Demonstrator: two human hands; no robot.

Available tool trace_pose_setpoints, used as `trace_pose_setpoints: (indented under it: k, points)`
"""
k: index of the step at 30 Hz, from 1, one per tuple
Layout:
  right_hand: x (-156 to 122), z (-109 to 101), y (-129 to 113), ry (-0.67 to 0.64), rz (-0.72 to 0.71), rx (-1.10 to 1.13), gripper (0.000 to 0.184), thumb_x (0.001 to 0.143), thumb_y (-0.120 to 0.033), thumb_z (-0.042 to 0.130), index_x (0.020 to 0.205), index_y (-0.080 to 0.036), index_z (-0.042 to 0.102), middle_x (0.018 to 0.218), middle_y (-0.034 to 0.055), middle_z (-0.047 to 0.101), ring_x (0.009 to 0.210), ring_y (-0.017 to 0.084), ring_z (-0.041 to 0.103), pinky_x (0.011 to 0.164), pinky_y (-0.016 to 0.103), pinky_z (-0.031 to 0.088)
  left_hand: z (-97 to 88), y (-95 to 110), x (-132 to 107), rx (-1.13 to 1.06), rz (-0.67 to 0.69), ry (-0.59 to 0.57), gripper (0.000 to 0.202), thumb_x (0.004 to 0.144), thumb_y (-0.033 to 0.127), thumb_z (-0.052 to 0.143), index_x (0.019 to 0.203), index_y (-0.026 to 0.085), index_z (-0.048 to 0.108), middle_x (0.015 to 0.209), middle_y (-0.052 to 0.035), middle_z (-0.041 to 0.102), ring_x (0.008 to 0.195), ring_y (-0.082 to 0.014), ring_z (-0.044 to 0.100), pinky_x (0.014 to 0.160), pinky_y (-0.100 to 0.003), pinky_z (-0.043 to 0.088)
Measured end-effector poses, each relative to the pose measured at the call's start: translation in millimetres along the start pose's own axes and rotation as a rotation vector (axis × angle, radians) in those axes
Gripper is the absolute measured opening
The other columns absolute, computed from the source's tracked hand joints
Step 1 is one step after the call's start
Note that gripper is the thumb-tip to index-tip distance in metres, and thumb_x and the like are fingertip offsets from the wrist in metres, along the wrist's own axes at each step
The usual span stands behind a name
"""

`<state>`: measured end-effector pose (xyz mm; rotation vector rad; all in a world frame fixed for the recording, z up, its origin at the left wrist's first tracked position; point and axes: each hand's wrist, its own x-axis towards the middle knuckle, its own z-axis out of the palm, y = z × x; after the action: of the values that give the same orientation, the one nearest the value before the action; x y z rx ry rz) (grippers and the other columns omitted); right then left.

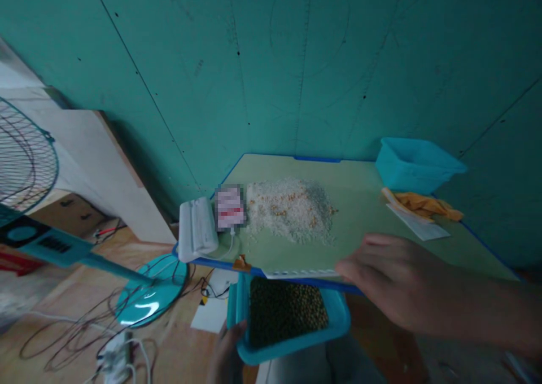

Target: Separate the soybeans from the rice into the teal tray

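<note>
My left hand (231, 344) grips the left side of a light-blue plastic bin (296, 347), held just below the table's front edge. Dark green beans (277, 310) and tan beans (313, 305) lie in the bin. Closed, my right hand (387, 271) is over the front edge, on the end of a thin white strip (300, 273) with a row of slanted marks. The strip lies along that edge, above the bin. Behind it, on the pale green tabletop (359, 203), spreads a pile of white rice grains (292, 214) dotted with orange-yellow kernels.
A white box-shaped device (198, 228) and a blurred-out item (230, 208) stand left of the rice. At the back right are another blue bin (417, 166), an orange cloth (427, 205) and white paper (417, 223). A fan (144, 282) and cables are at left.
</note>
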<state>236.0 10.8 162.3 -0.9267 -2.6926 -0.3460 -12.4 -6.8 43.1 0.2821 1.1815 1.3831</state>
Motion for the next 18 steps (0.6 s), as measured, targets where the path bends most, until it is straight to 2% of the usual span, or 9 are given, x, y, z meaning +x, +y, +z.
trace_pose_setpoints:
  k: [2,4,5,7,9,11,14,16,18]
  points:
    - [-7,-10,-7,-0.008,0.016,0.002,0.025,0.084,-0.004,0.033,0.093,-0.018,0.051,0.067,-0.0010,0.062,0.058,0.013,0.054,0.061,0.029,0.037,4.5,-3,-7,0.041,0.044,-0.021,0.008,0.049,0.014,0.072,0.057,0.017,0.071,0.051,-0.0029,0.070,0.041,-0.0188,0.060,0.036,-0.025,0.046]
    - [-15,-17,-9,-0.001,0.029,-0.021,0.029,0.084,-0.002,0.029,0.089,-0.019,0.052,0.068,-0.0007,0.064,0.055,0.012,0.054,0.060,0.028,0.039,5.7,-4,-10,0.053,0.041,-0.036,0.010,0.046,0.014,0.074,0.051,0.019,0.068,0.046,0.0016,0.066,0.036,-0.0135,0.054,0.033,-0.021,0.041]
    - [-20,-19,-8,0.007,0.042,-0.043,0.030,0.084,-0.002,0.028,0.087,-0.019,0.052,0.068,-0.0001,0.064,0.054,0.012,0.054,0.060,0.028,0.040,5.2,-4,-10,0.047,0.024,-0.046,0.014,0.043,0.014,0.077,0.051,0.020,0.067,0.043,0.0033,0.063,0.035,-0.0130,0.053,0.033,-0.021,0.041]
    - [-30,-19,1,0.020,0.101,-0.100,0.027,0.086,-0.005,0.029,0.085,-0.019,0.052,0.068,0.0018,0.065,0.055,0.014,0.056,0.058,0.029,0.041,2.7,-5,-7,0.040,-0.030,-0.067,0.023,0.041,0.017,0.079,0.062,0.022,0.070,0.040,0.0039,0.061,0.042,-0.0181,0.059,0.042,-0.026,0.048]
    - [-41,-15,19,0.029,0.214,-0.161,0.020,0.088,-0.014,0.033,0.087,-0.019,0.053,0.069,0.0044,0.065,0.061,0.019,0.060,0.057,0.032,0.042,-0.8,-10,-2,0.029,-0.098,-0.091,0.039,0.044,0.022,0.077,0.083,0.022,0.072,0.044,0.0017,0.066,0.058,-0.0275,0.066,0.058,-0.035,0.054]
    - [-50,-10,43,0.020,0.450,-0.204,0.022,0.090,-0.025,0.034,0.098,-0.016,0.053,0.079,0.0087,0.068,0.067,0.022,0.063,0.055,0.032,0.043,-3.9,-17,3,0.016,-0.174,-0.097,0.053,0.045,0.023,0.076,0.097,0.022,0.069,0.047,0.0011,0.068,0.073,-0.0335,0.068,0.069,-0.039,0.053]
    - [-57,-3,77,-0.080,0.790,-0.161,0.029,0.089,-0.029,0.033,0.106,-0.015,0.053,0.076,0.0083,0.068,0.054,0.020,0.061,0.045,0.028,0.039,-5.2,-26,5,0.009,-0.239,-0.116,0.060,0.041,0.022,0.077,0.100,0.021,0.068,0.043,0.0016,0.066,0.077,-0.0372,0.068,0.071,-0.042,0.054]
    - [-57,-1,93,-0.129,0.895,-0.114,0.031,0.089,-0.029,0.033,0.107,-0.015,0.053,0.075,0.0081,0.069,0.056,0.020,0.061,0.045,0.027,0.039,-3.8,-29,3,0.011,-0.213,-0.129,0.059,0.041,0.022,0.077,0.099,0.021,0.068,0.046,0.0007,0.069,0.079,-0.0386,0.067,0.071,-0.044,0.054]
    - [-56,0,100,-0.158,0.922,-0.081,0.032,0.089,-0.030,0.032,0.108,-0.014,0.052,0.076,0.0088,0.069,0.060,0.021,0.062,0.047,0.027,0.039,-2.3,-30,-1,0.012,-0.182,-0.132,0.056,0.044,0.022,0.077,0.099,0.022,0.067,0.054,-0.0003,0.073,0.083,-0.0391,0.067,0.072,-0.046,0.054]
